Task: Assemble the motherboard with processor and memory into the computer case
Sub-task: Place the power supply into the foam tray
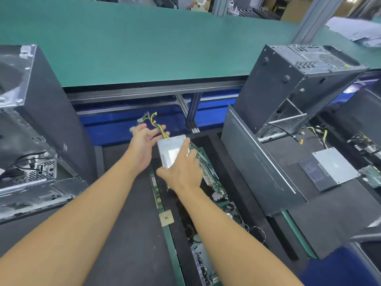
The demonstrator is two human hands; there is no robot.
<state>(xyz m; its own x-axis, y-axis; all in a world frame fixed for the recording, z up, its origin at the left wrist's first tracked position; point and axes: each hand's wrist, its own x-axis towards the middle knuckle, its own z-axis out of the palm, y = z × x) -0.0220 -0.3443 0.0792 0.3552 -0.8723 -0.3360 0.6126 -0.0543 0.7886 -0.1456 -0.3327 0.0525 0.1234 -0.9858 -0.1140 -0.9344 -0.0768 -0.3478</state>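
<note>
- A green table (144,42) spans the back of the assembly line. The work goes on below it, over a dark foam tray (127,203).
- An open computer case (41,112) stands at the left with its cavity turned towards the worker, apparently waiting for parts. A second case (288,83) tilts at the right, with a loose side panel (257,162) propped just beside it.
- A silver power supply (173,151) is held above the tray, seemingly lifted to free what lies beneath.
- The motherboard (210,178) sits tilted in the tray, just under the power supply and not yet in any case.
- The right hand (181,172) grips the power supply, fingers curled over its top face. The left hand (144,141) is open, with fingers spread under the cable bundle (158,124), likely to keep the wires from snagging.
- A narrow green strip, probably a memory stick (156,187), and a small square processor (166,218) lie near the board, left of the right forearm.
</note>
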